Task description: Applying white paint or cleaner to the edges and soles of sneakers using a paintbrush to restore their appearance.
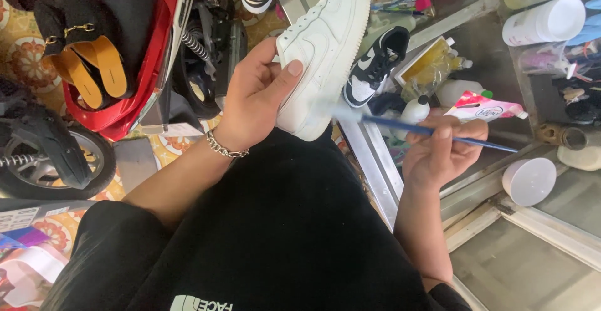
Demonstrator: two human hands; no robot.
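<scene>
My left hand (256, 95) grips a white sneaker (325, 42) by its side, thumb pressed on the upper, toe pointing away from me. A silver chain bracelet (224, 147) circles that wrist. My right hand (441, 151) holds a thin blue paintbrush (432, 129) like a pen. The brush's blurred white tip touches the sneaker's heel end near the sole. Both arms rest over my black top.
A black-and-white sneaker (375, 67) lies beyond the white one. A glass counter with a metal frame (375, 167) carries bottles, a pink-and-white tube (485, 106), white cups (529, 181) and a white roll (544, 22). At left stand a red motorbike (134, 92), black-and-tan shoes (81, 48) and a wheel (44, 161).
</scene>
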